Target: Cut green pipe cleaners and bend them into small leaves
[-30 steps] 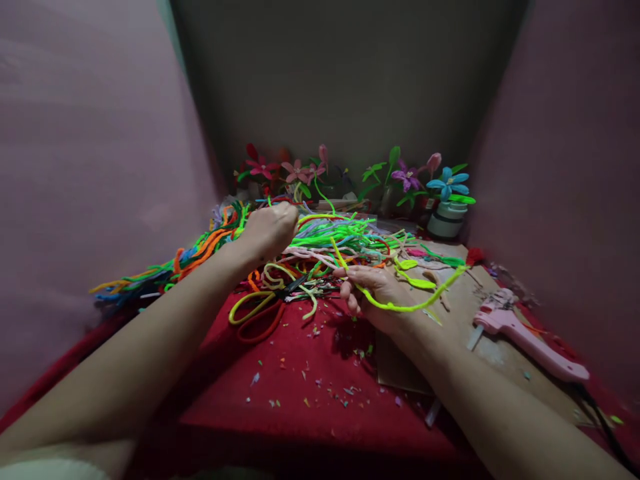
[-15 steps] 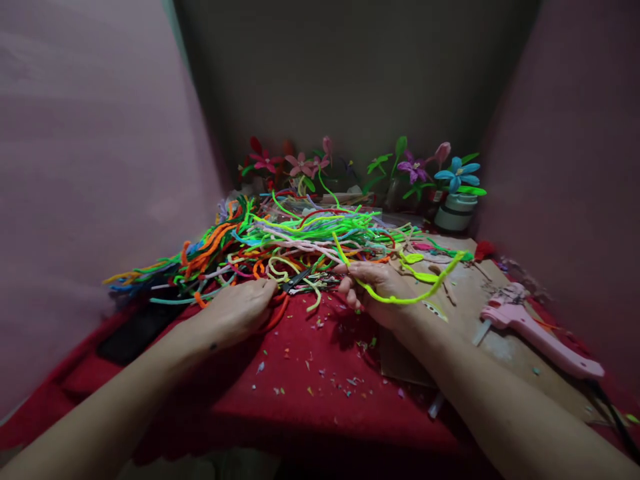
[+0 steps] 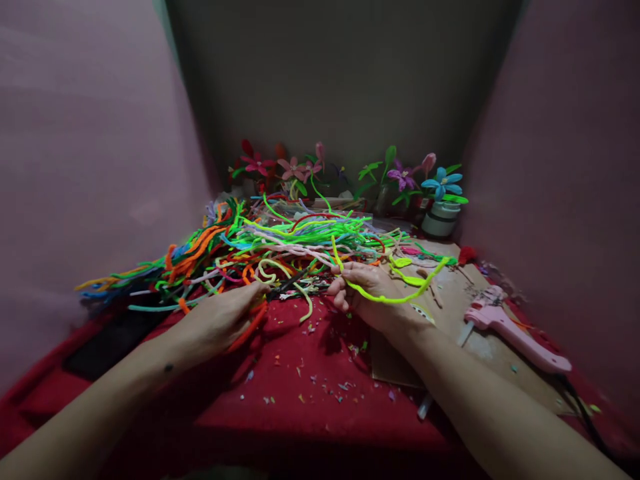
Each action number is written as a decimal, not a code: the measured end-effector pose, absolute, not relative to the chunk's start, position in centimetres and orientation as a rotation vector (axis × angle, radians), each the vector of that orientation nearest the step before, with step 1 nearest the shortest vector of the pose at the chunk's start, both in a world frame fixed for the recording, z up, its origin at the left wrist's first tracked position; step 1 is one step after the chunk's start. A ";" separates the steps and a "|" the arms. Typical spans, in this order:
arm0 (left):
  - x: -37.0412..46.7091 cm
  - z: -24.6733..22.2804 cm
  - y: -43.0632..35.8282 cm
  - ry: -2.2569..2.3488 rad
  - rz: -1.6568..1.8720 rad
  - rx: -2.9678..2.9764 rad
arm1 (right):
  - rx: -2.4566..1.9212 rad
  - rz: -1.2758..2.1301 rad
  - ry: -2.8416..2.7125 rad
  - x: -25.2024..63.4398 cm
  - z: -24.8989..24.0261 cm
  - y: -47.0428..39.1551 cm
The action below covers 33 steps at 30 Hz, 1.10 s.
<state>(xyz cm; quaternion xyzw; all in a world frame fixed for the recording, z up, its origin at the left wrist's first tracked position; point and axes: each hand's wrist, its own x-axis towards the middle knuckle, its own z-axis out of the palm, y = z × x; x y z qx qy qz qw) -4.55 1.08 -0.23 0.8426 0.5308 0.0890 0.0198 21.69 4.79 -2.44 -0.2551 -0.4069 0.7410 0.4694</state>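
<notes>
My left hand [image 3: 233, 313] is closed around scissors with orange-red handles [image 3: 250, 328]; their dark blades [image 3: 287, 285] point right, over the near edge of a heap of coloured pipe cleaners [image 3: 310, 233]. In my right hand [image 3: 367, 290], the fingers pinch a bent yellow-green pipe cleaner [image 3: 385, 299]. One end of it stands up at the fingertips and the rest curves out to the right above the wrist. A gap separates the blades from the yellow-green piece. A pale yellow curled pipe cleaner [image 3: 306, 307] lies between my hands.
A pink glue gun [image 3: 517, 333] rests on cardboard [image 3: 485, 363] at the right. Small scraps dot the red cloth [image 3: 280, 407]. A dark phone-like slab [image 3: 113, 343] lies at the left. Pipe-cleaner flowers [image 3: 403, 175] and a pale jar [image 3: 441, 220] stand at the back.
The view has shifted slightly, moving the scene leftward. My left hand has drawn a little away from the heap with the scissors. My right hand keeps its pinch.
</notes>
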 end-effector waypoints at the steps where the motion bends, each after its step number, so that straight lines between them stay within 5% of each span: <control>1: -4.2 -0.3 1.1 1.620 0.296 2.644 | -0.630 1.817 -1.007 21.7 -2.4 4.7; 33: 1.0 -0.8 2.8 1.542 0.146 2.774 | -0.814 1.685 -1.178 21.2 -2.5 4.4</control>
